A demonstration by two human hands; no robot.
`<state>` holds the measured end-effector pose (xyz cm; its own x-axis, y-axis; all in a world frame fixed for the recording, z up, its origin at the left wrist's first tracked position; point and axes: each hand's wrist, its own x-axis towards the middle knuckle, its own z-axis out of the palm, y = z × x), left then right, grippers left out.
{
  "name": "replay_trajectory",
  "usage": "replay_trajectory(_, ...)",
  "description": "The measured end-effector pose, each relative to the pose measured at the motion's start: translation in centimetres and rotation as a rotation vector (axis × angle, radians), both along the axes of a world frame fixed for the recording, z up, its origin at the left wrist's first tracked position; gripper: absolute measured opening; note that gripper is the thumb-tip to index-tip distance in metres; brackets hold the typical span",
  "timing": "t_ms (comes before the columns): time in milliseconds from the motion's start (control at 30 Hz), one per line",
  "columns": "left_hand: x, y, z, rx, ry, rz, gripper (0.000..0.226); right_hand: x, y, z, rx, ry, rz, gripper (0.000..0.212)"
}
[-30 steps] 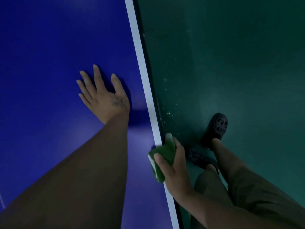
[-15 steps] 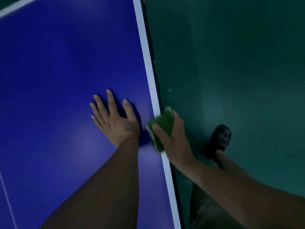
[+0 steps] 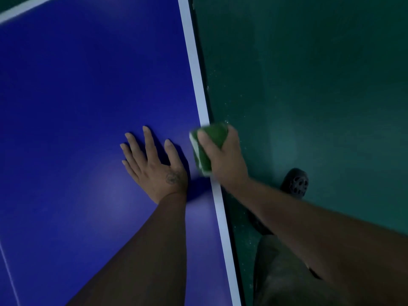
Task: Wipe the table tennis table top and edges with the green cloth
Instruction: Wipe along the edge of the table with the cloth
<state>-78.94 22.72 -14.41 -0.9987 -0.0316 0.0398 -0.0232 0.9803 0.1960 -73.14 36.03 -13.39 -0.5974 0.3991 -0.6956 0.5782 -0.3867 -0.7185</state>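
Table tennis table [image 3: 77, 107] fills the left side, its white edge line [image 3: 194, 62] beside green floor [image 3: 309, 85]. Left hand [image 3: 154, 166] lies flat, fingers straight, on the blue top. Right hand [image 3: 227, 160] grips the folded green cloth [image 3: 209, 142] over that edge, thumb on top.

Cloth [image 3: 209, 149] on table [image 3: 88, 96] edge, right of left hand [image 3: 154, 166]

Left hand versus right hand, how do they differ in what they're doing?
The left hand lies flat with fingers spread, holding nothing; the right hand curls around the green cloth. The left hand rests on the blue table top, inside the white edge line; the right hand holds the cloth over that edge. Both are bare and close together.
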Motion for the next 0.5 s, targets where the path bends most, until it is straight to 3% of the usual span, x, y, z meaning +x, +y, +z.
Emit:
replay_trajectory(133,0.0,0.1,0.2,0.005,0.005,-0.002,0.063,-10.1,7.0,-0.5,-0.039,0.015,0.041,0.08)
replay_trajectory(233,0.0,0.0,0.2,0.0,0.011,-0.005,0.062,-12.9,8.6,0.1,0.002,0.017,0.056,0.083)
replay_trajectory(367,-0.1,0.0,0.3,0.002,-0.002,-0.009,0.063,-6.1,4.5,0.9,0.027,0.069,0.047,0.065)
replay_trajectory(500,0.0,0.0,0.4,0.002,-0.01,-0.012,0.064,5.6,-1.9,1.4,-0.061,0.002,0.072,0.089)
